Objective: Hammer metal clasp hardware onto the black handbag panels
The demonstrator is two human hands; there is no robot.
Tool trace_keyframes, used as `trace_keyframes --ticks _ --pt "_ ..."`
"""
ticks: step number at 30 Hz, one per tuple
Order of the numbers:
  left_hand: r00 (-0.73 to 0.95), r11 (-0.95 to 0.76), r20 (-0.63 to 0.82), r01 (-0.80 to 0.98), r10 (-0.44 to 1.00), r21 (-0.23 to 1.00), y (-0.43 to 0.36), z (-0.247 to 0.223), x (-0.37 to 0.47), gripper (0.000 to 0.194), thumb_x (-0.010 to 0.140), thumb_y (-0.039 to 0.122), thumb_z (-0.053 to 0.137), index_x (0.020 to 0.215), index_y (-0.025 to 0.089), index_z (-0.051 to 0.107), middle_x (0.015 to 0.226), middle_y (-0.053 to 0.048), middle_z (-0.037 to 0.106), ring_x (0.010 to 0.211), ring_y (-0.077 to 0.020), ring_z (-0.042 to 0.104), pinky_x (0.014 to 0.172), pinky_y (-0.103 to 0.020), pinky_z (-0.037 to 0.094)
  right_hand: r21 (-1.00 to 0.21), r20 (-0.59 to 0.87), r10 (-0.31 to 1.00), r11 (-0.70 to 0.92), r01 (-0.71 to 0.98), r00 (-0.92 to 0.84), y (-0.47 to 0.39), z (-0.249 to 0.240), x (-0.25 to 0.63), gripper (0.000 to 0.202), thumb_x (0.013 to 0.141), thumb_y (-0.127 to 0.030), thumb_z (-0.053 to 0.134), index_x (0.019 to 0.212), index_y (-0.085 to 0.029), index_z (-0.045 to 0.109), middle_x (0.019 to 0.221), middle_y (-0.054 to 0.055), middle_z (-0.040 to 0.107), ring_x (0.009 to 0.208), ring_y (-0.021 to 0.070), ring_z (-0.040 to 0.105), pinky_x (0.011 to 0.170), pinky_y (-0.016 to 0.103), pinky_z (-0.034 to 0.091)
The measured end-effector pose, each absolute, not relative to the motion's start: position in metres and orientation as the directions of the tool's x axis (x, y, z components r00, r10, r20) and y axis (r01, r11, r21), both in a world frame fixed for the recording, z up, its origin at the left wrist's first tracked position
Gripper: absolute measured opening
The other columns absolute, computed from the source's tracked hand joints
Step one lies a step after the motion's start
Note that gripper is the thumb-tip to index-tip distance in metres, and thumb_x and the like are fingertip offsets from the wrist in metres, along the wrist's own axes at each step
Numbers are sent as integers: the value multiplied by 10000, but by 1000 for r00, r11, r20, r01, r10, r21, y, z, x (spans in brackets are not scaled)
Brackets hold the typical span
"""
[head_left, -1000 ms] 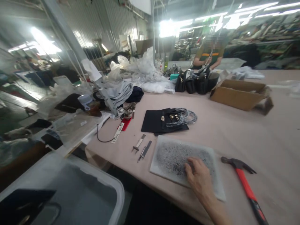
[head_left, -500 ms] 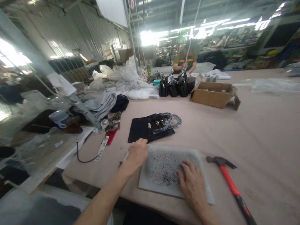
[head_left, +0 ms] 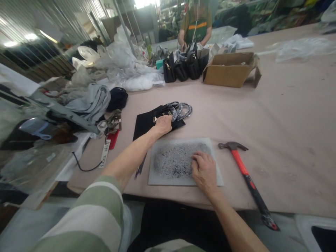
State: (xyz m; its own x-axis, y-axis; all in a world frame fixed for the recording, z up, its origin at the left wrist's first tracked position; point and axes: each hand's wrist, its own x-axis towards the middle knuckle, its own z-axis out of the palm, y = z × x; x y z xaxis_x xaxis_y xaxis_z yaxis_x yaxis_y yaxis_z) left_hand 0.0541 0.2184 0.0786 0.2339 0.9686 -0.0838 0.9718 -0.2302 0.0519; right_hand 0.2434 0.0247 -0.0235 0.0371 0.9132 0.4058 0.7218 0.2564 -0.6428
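Hands: left hand [head_left: 164,124] on black bag [head_left: 144,121], grip unclear; right hand [head_left: 204,170] loosely open on speckled board [head_left: 170,155]

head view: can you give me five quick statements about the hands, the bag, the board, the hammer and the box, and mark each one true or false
1. The left hand is at the black bag. True.
2. The hammer has a handle in red and black. True.
3. The right hand is gripping the hammer. False: it rests on the speckled board, apart from the hammer.
4. The cardboard box is closed on top. False: its top is open.
5. The end of the hammer's handle sticks out past the near edge of the table. True.
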Motion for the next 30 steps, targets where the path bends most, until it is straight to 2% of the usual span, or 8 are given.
trace_keyframes --ticks 3,7,10,14,17,22,26,30 --pt "262 -262 14 964 965 37 190 104 41 229 912 93 519 1076 153 666 1128 -135 703 1110 -266 668 971 -365 516 -736 412 904 255 627 116 26 -25 245 172 907 -221 528 984 -218 682 1131 95 711 1100 277 622 1011 511 446" --pt "509 -523 159 851 846 57 107 112 16 246 913 29 452 959 152 660 1049 -107 703 1009 -229 682 866 -340 576 -850 406 876 257 460 262 24 -27 253 203 935 -305 539 1079 -218 654 1170 105 688 1140 256 625 1036 494 479" --pt "717 -748 232 657 657 92 29 85 3 328 895 -42 373 921 128 653 1074 -127 703 1124 -234 672 957 -354 586 -916 353 859 235 326 372 20 -28 262 274 985 -379 505 1169 -218 630 1214 106 668 1146 248 632 1015 485 505" --pt "782 -826 269 543 563 149 -49 33 -4 320 921 -25 364 993 98 651 1121 -148 708 1285 -274 620 1074 -414 562 -988 151 925 136 65 350 14 -22 273 325 961 -445 568 1186 -225 648 1153 90 699 1046 242 668 964 480 531" --pt "762 -831 335 530 554 168 -73 13 -3 289 954 3 375 969 93 650 1102 -159 719 1295 -283 620 1087 -440 559 -953 228 957 182 244 178 11 -11 275 311 911 -418 639 1162 -234 654 1191 98 684 1106 259 645 990 487 518" --pt "753 -826 345 539 560 162 -71 16 6 284 998 55 380 985 103 660 1096 -146 724 1278 -267 630 1129 -477 524 -659 370 894 444 606 -253 9 8 261 310 860 -329 681 1149 -218 666 1312 135 633 1252 324 554 1064 554 433" --pt "772 -841 342 521 536 143 -67 18 14 280 1010 88 385 967 99 661 1057 -139 718 1245 -262 642 1131 -468 519 -496 275 850 526 691 -450 9 15 247 303 822 -266 715 1120 -223 682 1297 123 638 1225 333 551 1042 554 416" --pt "764 -837 351 530 542 138 -68 14 18 277 1012 107 390 944 101 659 1056 -138 714 1219 -263 649 1130 -458 516 -446 236 835 548 708 -497 9 16 237 239 849 -223 673 1087 -224 692 1261 114 650 1175 305 572 1020 521 429"
